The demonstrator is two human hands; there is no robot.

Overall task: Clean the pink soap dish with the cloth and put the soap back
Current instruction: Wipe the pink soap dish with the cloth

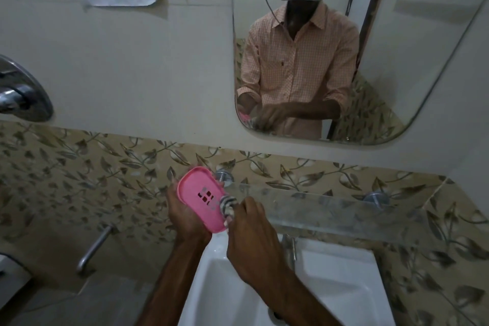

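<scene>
Two hands are engaged: dish [201, 198] is clasped tilted in left hand [185, 217] over sink [330, 286], exposing its face; cloth [228, 205] is pinched by right hand [254, 241], pressed on.

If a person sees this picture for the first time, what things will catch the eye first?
First, the bright pink soap dish in the middle, held tilted in the left hand above the white sink. The right hand presses a striped cloth against it. Next, the large mirror at upper right, showing the person in an orange checked shirt.
</scene>
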